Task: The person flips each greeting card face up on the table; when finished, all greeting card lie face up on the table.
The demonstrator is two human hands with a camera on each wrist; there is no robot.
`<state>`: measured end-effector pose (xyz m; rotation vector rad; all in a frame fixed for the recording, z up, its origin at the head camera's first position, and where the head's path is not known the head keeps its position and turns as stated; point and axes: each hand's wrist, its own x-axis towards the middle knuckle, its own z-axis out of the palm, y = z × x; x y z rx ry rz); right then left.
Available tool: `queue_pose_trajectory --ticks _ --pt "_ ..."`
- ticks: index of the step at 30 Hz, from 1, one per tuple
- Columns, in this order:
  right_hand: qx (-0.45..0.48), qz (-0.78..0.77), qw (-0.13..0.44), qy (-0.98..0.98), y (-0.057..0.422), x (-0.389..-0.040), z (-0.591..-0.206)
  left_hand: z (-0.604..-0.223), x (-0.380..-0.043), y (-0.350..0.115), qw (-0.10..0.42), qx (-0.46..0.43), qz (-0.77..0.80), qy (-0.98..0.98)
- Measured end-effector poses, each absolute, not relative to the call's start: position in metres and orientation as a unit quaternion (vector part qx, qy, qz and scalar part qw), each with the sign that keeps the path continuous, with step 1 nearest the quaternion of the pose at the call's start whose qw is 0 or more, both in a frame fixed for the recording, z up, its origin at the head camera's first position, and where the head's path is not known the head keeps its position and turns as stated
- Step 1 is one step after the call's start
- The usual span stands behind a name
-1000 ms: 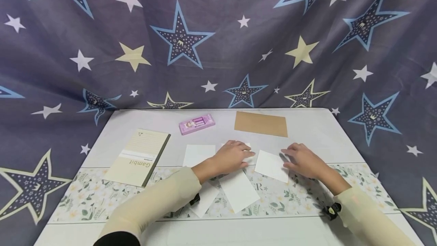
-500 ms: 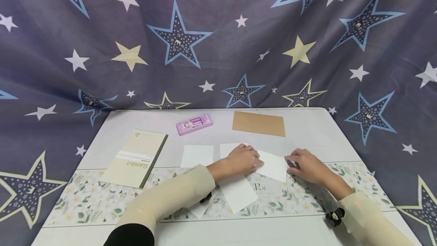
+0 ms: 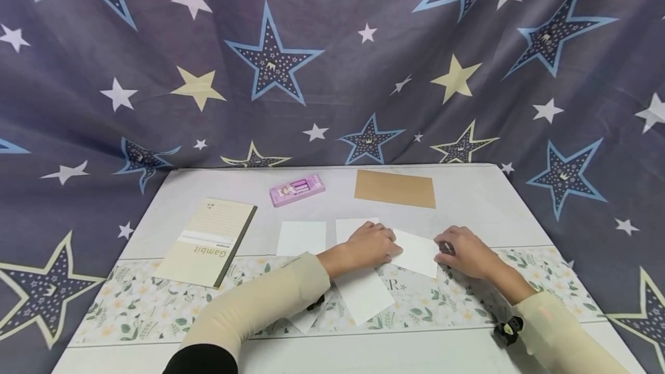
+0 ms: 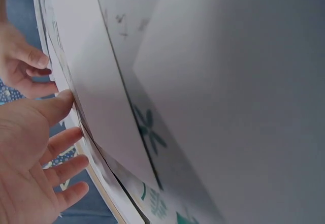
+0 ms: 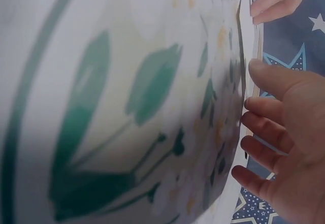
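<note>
A small white sheet of paper (image 3: pixel 415 254) lies slightly turned on the table between my two hands. My left hand (image 3: pixel 369 245) touches its left edge, reaching across other white sheets. In the left wrist view, that hand's thumb (image 4: pixel 62 102) meets a paper edge while the other fingers spread loosely. At the sheet's right edge is my right hand (image 3: pixel 464 251), thumb and forefinger near the corner. The right wrist view shows its fingers (image 5: pixel 264 127) loosely extended at the table surface. Under my left forearm lies a longer white sheet (image 3: pixel 363 299), partly covered.
Another white sheet (image 3: pixel 301 238) lies left of my left hand, and one more (image 3: pixel 306 322) shows below the sleeve. A Gambit notebook (image 3: pixel 208 241) sits at the left. Farther back are a purple pen box (image 3: pixel 297 190) and a brown paper rectangle (image 3: pixel 395 188). A starry curtain (image 3: pixel 332 62) hangs behind.
My left hand has moved right to the small sheet's left edge. My right hand has shifted slightly onto its right edge. The head view has turned a little.
</note>
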<state>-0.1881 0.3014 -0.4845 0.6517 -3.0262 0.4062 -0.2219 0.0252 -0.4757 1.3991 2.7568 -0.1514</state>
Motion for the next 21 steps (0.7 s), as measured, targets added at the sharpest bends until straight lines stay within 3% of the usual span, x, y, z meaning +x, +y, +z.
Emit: queue_pose_trajectory --ticks 5,13,21 --pt "0.19 0.161 0.005 -0.969 0.2995 -0.1896 -0.4822 -0.477 -0.2229 0.0267 0.025 0.448 -0.052 0.892" --pt "0.151 0.284 -0.068 -0.945 0.2984 -0.1915 -0.4776 -0.4783 -0.2238 0.0291 0.021 0.426 -0.051 0.903" --pt "0.156 0.34 -0.037 -0.927 0.3034 -0.195 -0.4803 -0.4783 -0.2276 0.0336 0.019 0.348 0.019 0.937"
